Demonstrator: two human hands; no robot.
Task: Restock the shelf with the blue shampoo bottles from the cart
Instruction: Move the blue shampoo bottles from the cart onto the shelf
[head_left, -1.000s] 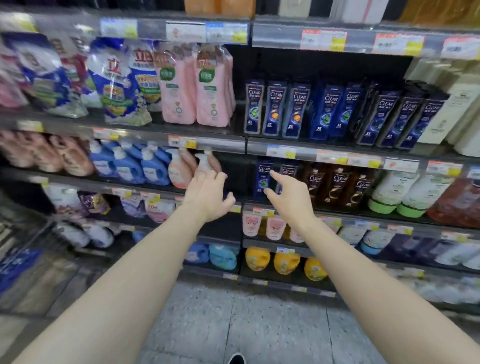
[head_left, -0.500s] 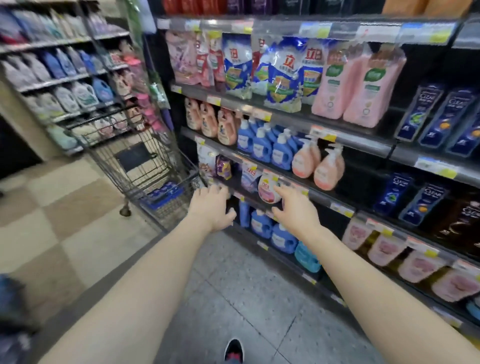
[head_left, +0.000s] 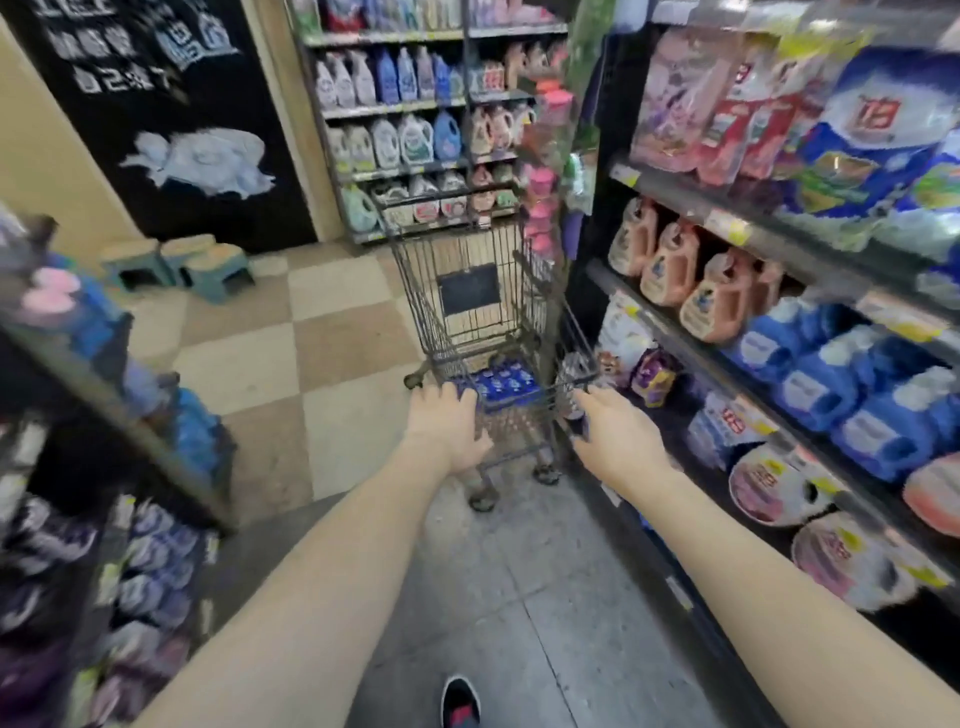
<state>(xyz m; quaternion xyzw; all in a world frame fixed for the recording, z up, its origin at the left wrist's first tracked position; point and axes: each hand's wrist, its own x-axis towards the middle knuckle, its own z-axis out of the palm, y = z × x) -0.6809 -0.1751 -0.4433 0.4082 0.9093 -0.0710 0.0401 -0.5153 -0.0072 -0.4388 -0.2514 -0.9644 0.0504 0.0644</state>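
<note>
Wire cart (head_left: 470, 332) near spread, empty fingers (head_left: 442, 396)

Bare forearms (head_left: 291, 613), black shoe (head_left: 460, 699), perhaps red-trimmed

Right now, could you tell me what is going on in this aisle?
A person stands in a shop aisle with both arms stretched toward a wire cart. The left hand and right hand are open at its near end, holding nothing. The blue shampoo bottles lie in the cart's bottom, none lifted yet. Stocked shelves run along the right.
</note>
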